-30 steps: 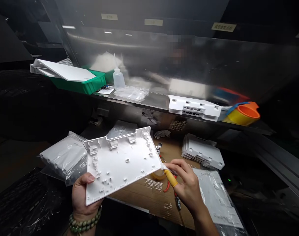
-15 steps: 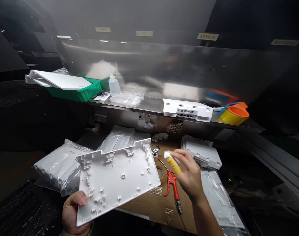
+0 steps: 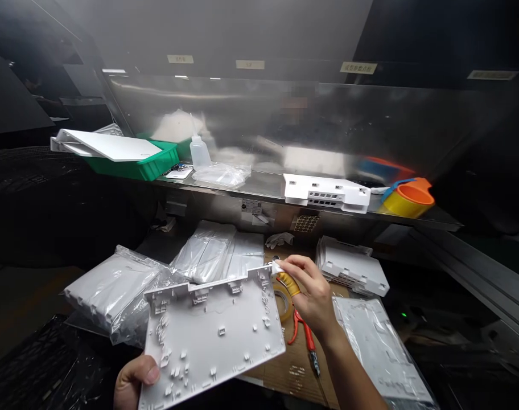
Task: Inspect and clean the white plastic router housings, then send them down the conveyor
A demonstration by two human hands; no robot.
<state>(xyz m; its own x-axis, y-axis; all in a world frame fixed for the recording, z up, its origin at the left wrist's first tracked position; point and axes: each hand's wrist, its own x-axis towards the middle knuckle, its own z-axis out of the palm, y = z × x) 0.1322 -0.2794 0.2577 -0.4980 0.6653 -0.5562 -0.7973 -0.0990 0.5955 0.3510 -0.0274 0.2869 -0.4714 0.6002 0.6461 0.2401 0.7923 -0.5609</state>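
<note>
My left hand (image 3: 135, 378) grips the lower left corner of a white plastic cover (image 3: 238, 316), thumb on its inner face, the other fingers hidden behind. The cover is tilted with its clips and ribs towards me. My right hand (image 3: 313, 290) pinches a small white wipe (image 3: 277, 266) against the cover's upper right corner. A yellow wrap (image 3: 289, 283) covers its thumb. Below that hand lies a red air blow gun (image 3: 304, 330) on the cardboard, beside a roll of tape (image 3: 285, 302) partly hidden by the cover.
Bagged white covers (image 3: 110, 285) lie at left, more bagged parts (image 3: 208, 245) behind. A stack of covers (image 3: 353, 265) and a bagged cover (image 3: 379, 347) are at right. The shelf carries a green bin (image 3: 144, 165), a squeeze bottle (image 3: 199, 152), a white cover (image 3: 328, 193) and tape rolls (image 3: 413, 196).
My right hand has moved left and brought the wipe onto the cover's upper right corner. The cover has shifted down and slightly right in my left hand.
</note>
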